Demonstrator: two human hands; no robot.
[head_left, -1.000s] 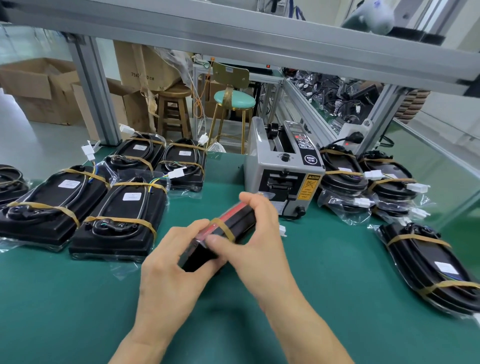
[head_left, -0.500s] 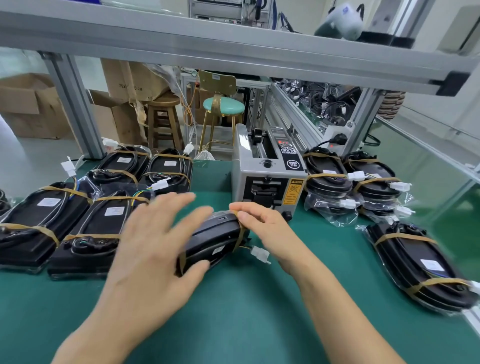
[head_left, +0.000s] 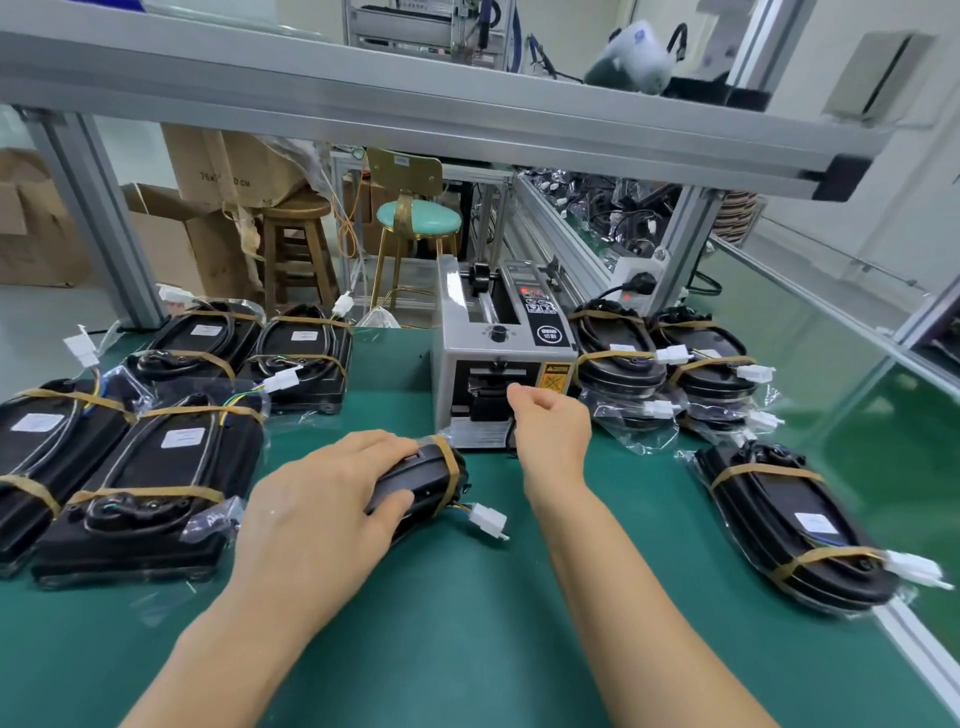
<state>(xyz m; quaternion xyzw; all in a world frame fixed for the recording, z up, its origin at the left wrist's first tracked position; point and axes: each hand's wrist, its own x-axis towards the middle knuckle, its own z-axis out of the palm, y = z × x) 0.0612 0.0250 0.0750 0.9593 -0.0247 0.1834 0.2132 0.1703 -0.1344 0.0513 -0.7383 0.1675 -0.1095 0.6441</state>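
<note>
Left hand (head_left: 332, 512) grasps unit (head_left: 428, 480) lying mid-tabletop (head_left: 467, 634), fingers wrapped over it. Right hand (head_left: 550, 426) at dispenser (head_left: 498, 345) mouth, fingers curled; whether they hold anything, can't tell. Packed stacks (head_left: 171, 467) flank both sides; free room toward near edge.

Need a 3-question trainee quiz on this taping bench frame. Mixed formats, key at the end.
1. True or false: the left hand grips the black plastic unit banded with tan tape, which lies on the green mat.
2. Where is the right hand? A: at the front outlet of the grey tape dispenser. B: flat on the mat. C: on the held unit.
3. Fill in: the white plug connector on the held unit's wires sticks out toward the person's ____ side.
Key: 1 true; 2 A; 3 right.
</note>
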